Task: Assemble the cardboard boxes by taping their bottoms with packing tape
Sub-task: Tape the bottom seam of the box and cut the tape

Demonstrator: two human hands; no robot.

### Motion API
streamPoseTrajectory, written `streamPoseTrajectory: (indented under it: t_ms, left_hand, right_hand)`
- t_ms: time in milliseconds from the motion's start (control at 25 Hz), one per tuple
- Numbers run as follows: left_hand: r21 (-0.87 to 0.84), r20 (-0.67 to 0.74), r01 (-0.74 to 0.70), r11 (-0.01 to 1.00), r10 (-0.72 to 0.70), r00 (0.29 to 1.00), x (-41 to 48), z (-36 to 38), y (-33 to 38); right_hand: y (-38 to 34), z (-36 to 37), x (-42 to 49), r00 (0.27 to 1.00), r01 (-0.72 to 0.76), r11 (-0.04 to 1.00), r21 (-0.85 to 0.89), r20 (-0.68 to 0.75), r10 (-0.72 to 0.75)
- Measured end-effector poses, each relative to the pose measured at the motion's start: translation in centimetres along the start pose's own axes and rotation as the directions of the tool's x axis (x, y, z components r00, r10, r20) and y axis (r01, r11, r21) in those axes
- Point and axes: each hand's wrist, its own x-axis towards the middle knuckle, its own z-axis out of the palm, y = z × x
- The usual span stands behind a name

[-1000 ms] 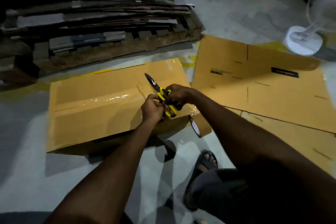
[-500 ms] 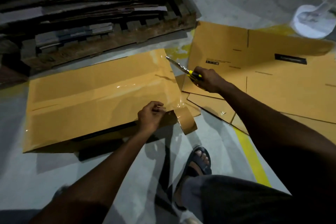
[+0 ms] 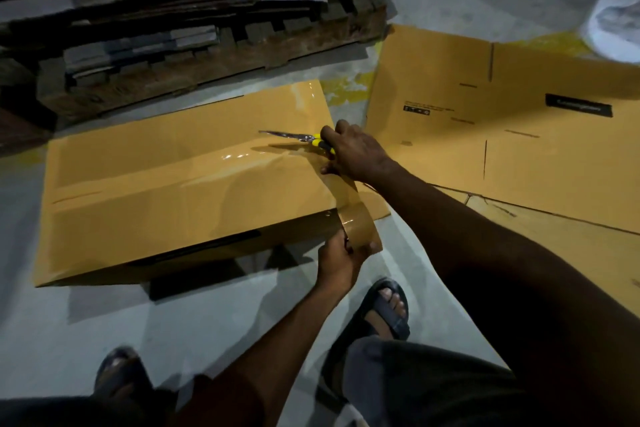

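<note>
L hand: fingers curled round tape roll at near-rt corner of box. R hand grips scissors, blades over the box top. Box on floor, flaps shut, inside hidden. Flat cartons just beside it.

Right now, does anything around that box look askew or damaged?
Nothing damaged or spilled. One oddity: the right hand presses tape onto the box while gripping the scissors, blades pointing across the box top. The left hand holds the tape roll.
</note>
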Motion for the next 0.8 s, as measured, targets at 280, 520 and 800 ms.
streamPoseTrajectory:
  t_ms: [280,520,800]
  left_hand:
    - [0.014,-0.04,0.108,0.994,-0.107,0.993,-0.3,0.4,-2.3]
    - [-0.069,-0.195,0.075,0.995,-0.087,0.977,-0.5,1.7,-1.7]
    - [0.065,-0.211,-0.175,0.982,0.185,0.96,0.1,1.6,-1.8]
  right_hand:
    - [0.0,0.2,0.2,1.0,-0.006,1.0,-0.029,0.003,0.006]
    - [0.0,0.1,0.3,1.0,-0.02,0.999,-0.024,0.004,0.02]
    - [3.0,-0.4,-1.5,0.992,-0.127,0.961,0.246,0.025,0.125]
